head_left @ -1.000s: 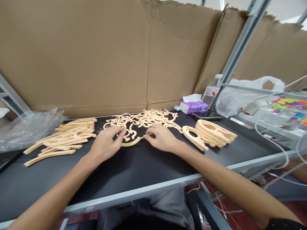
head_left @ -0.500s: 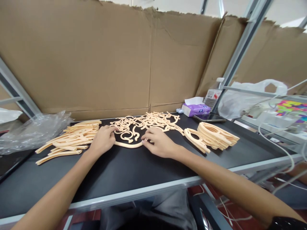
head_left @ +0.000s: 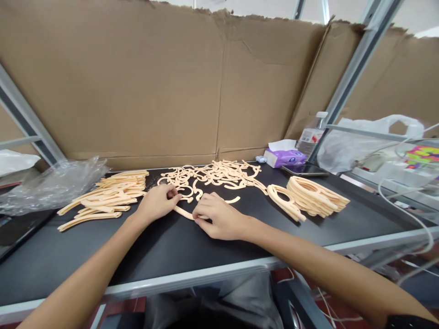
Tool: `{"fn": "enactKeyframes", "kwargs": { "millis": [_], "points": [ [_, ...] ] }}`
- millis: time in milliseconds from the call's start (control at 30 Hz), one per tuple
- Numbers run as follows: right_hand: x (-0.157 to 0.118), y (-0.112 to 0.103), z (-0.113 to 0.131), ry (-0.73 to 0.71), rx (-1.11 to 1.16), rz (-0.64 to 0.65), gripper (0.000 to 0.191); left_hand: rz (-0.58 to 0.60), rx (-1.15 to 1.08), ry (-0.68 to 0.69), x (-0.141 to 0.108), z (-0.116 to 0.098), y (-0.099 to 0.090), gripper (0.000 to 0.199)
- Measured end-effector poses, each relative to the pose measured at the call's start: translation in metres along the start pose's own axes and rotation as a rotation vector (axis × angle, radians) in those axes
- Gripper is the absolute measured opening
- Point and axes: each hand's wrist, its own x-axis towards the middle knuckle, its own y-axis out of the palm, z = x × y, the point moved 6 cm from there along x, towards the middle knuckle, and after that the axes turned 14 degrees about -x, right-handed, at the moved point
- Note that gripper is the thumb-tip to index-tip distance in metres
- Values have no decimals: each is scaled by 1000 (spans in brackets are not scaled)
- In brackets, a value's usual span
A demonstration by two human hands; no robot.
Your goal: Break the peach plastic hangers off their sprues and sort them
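Note:
Low over the black tabletop, a curved beige strip (head_left: 184, 212) spans the gap between my two hands. My left hand (head_left: 158, 201) has its thumb and fingers drawn together at the strip's left end. My right hand (head_left: 219, 215) is closed around the strip farther right, its fingers covering that part. Past my right knuckles a beige curved end (head_left: 233, 200) shows; whether it belongs to the same strip I cannot tell. Just behind my hands lie a beige ring-shaped hook (head_left: 188, 192) and an S-shaped piece (head_left: 198, 191).
A heap of beige curved pieces (head_left: 222, 171) lies at the back. Long beige strips (head_left: 109, 194) are piled left, beside clear plastic wrap (head_left: 58, 183). Stacked beige frames with oval openings (head_left: 313, 194), a phone (head_left: 305, 170), tissues (head_left: 284, 155) and a bottle (head_left: 311, 137) stand right. Cardboard (head_left: 137, 91) walls the back.
My right hand has moved a little left and nearer to me, tilting the strip's right side toward me. My left hand has shifted right, its fingers closer together. The view has turned slightly left.

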Motion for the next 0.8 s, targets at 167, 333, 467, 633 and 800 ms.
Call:
{"fn": "enactKeyframes", "kwargs": {
  "millis": [167,333,467,633,800],
  "points": [
    [-2,0,-8,4,61,22,29,7,-87,-61,5,10,0,30],
    [-1,1,-17,32,20,30,26,6,-119,-70,6,14,-2,36],
    [-1,-1,-18,81,-9,3,7,-1,-20,-136,5,16,-6,30],
    [-2,-2,-15,83,-36,-4,15,123,110,-141,3,10,-5,36],
    [-2,2,-15,76,-24,55,17,142,77,-68,3,10,-3,24]
  ]
}}
